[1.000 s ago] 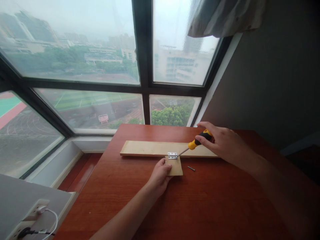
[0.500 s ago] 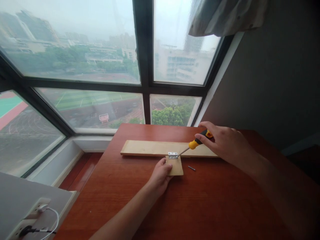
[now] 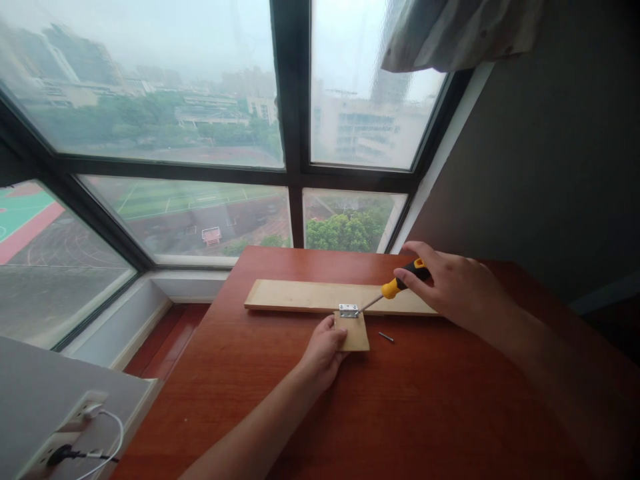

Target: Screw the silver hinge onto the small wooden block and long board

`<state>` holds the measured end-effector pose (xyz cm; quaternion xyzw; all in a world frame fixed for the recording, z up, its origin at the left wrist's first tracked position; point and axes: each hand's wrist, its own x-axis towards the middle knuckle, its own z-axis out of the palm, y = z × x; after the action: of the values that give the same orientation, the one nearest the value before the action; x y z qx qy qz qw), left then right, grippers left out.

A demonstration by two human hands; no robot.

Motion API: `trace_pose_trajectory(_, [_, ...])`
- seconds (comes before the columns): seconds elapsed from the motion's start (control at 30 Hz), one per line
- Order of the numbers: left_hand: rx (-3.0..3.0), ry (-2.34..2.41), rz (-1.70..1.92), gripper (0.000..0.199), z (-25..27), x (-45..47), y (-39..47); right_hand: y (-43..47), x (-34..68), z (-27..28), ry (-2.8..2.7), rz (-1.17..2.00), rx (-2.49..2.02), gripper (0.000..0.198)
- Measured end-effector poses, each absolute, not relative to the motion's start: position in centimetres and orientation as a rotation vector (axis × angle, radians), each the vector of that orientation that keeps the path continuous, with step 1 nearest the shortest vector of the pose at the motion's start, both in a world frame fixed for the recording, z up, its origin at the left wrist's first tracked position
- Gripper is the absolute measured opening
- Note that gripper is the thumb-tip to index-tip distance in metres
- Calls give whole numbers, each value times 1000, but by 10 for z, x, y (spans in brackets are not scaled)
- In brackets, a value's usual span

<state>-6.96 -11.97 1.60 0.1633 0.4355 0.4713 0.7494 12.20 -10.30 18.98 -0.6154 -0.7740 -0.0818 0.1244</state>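
My left hand (image 3: 325, 352) grips a small wooden board (image 3: 354, 337) by its left side, thumb on top and fingers underneath. A silver metal hinge (image 3: 349, 310) sits along the board's far edge. My right hand (image 3: 450, 283) is closed round the black and yellow handle of a screwdriver (image 3: 391, 288). The screwdriver slants down to the left, its tip at the right end of the hinge; whether a screw is under it is too small to tell. Just right of the small board, a loose screw (image 3: 386, 337) lies on the table.
A long pale plank (image 3: 295, 295) lies across the reddish-brown table (image 3: 280, 413), behind the small board. Windows (image 3: 190, 220) stand beyond the table's far edge. Wall sockets with a white cable (image 3: 120, 430) are at lower left. A curtain (image 3: 460, 33) hangs at upper right.
The whole view has shifted slightly, so everything appears a little further right. Both hands keep their holds, and the screwdriver tip stays at the hinge.
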Motion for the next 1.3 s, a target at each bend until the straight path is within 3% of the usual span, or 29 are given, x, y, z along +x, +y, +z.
trace_pose_trajectory(0.1, [353, 954, 1028, 32, 17, -70, -120, -101, 122, 190, -2276, -242, -1808, 39])
trace_pose_trajectory(0.37, [350, 938, 1030, 33, 15, -70, -119, -102, 126, 196, -2330, 375, -1332, 52])
trace_pose_trajectory(0.43, [344, 941, 1031, 32, 15, -70, -119, -103, 124, 195, -2352, 291, -1350, 53])
trace_pose_trajectory(0.6, [340, 934, 1037, 32, 12, -70, -119, -103, 117, 193, -2275, -328, -1792, 46])
trace_pose_trajectory(0.67, [341, 941, 1035, 32, 12, -70, -119, -102, 117, 193, -2258, -397, -1884, 42])
trace_pose_trajectory(0.8, [342, 947, 1035, 31, 13, -69, -119, -100, 121, 196, -2272, -202, -1755, 35])
trace_pose_trajectory(0.97, [351, 945, 1028, 33, 14, -69, -119, -102, 126, 196, -2306, 143, -1504, 49])
trace_pose_trajectory(1.17, [349, 934, 1036, 33, 12, -70, -119, -98, 121, 189, -2262, -157, -1677, 41])
trace_pose_trajectory(1.3, [345, 952, 1034, 31, 14, -70, -120, -94, 122, 189, -2313, -32, -1548, 30])
